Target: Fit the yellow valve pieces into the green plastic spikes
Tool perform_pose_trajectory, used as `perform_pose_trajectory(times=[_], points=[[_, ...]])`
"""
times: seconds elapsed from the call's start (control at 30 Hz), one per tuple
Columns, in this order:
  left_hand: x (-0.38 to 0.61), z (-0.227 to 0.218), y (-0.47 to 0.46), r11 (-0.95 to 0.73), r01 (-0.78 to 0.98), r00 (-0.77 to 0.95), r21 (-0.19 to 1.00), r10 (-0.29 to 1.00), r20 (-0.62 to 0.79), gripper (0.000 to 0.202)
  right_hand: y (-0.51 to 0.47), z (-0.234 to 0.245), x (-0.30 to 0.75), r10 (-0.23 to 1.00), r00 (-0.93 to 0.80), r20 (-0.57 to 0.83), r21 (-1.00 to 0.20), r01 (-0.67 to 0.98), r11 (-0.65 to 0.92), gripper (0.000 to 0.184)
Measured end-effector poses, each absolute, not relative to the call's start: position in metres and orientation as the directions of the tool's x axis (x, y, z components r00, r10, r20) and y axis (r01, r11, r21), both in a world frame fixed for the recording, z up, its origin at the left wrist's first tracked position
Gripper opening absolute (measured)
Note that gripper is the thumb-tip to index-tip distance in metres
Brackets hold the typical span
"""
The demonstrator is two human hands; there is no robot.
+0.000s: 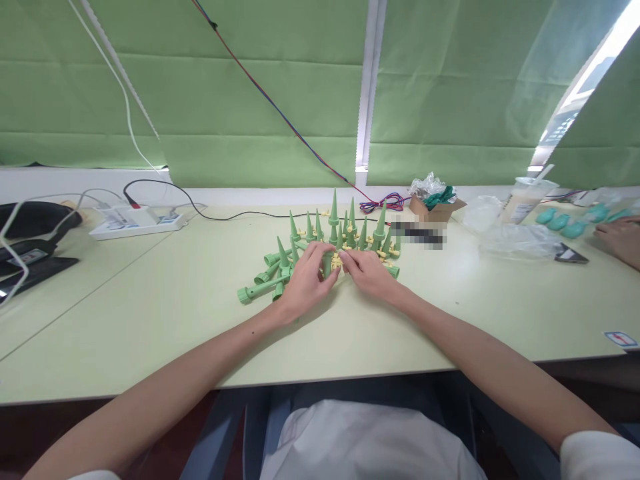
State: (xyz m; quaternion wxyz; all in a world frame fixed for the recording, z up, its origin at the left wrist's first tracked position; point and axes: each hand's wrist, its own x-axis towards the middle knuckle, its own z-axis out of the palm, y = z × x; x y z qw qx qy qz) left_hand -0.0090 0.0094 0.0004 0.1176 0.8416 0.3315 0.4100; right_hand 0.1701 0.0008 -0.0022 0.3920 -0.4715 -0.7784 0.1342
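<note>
A heap of green plastic cone spikes [320, 233] sits mid-table, some standing upright, several lying flat at the left [260, 283]. Small yellow parts [387, 252] lie among them. My left hand [305, 280] is curled round a green spike piece [327, 262] at the heap's near edge. My right hand [367, 272] pinches a small yellow part [337, 261] against that same piece. Both hands meet fingertip to fingertip.
A white power strip [135, 221] with cables lies at the back left, dark devices [30, 250] at the far left. A small cardboard box [436, 207], clear plastic bags [515, 237], a cup [525, 198] and teal items [560, 223] are at the right. Another person's hand [620, 240] rests far right.
</note>
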Motion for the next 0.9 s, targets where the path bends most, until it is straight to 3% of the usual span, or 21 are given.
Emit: perform_pose_trajectory(times=[0.2,0.43,0.73,0.9], points=[[-0.0088,0.0004,0.0102,-0.746,0.470,0.418,0.472,0.659,0.625,0.026,0.0001,-0.0004,0.1689,0.837,-0.201,0.509,-0.614,0.597,0.516,0.043],[-0.0105,-0.0017,0.0126,-0.722,0.511,0.382,0.466,0.677,0.630,0.028,-0.0029,0.0014,0.1684,0.825,-0.230,0.517,-0.645,0.528,0.552,0.014],[-0.0096,-0.0014,0.0100,-0.743,0.469,0.421,0.478,0.664,0.618,0.024,-0.0004,-0.0019,0.1687,0.828,-0.240,0.507,-0.564,0.634,0.529,0.035],[-0.0093,-0.0013,0.0095,-0.751,0.459,0.435,0.474,0.655,0.618,0.025,0.0006,-0.0022,0.1691,0.839,-0.256,0.481,-0.600,0.602,0.527,0.048]])
